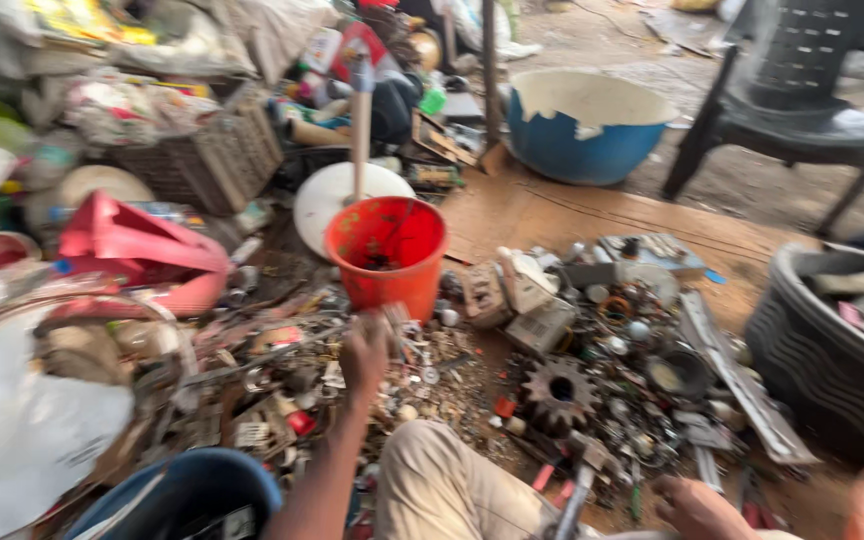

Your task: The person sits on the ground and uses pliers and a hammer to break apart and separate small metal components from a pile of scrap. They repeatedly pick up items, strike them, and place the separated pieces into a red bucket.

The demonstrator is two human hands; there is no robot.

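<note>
Just in front of the orange bucket (388, 255), the left hand (365, 352) is seen pinching a small, blurred scrap piece (393, 318) above the scrap pile (432, 385); likely light, rigid, sharp-edged, best gripped by its sides. The right hand (694, 505), well right of the bucket, rests loosely curled.

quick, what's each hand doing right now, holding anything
Left hand: reaching into the scrap pile by the orange bucket; blurred, so its grip cannot be told.
Right hand: low by the hammer; grip cannot be told.

Soft, even daylight fills the scene, brightest at the top right, with only faint shadows. Motion blur smears everything, heaviest along the left edge.
</note>
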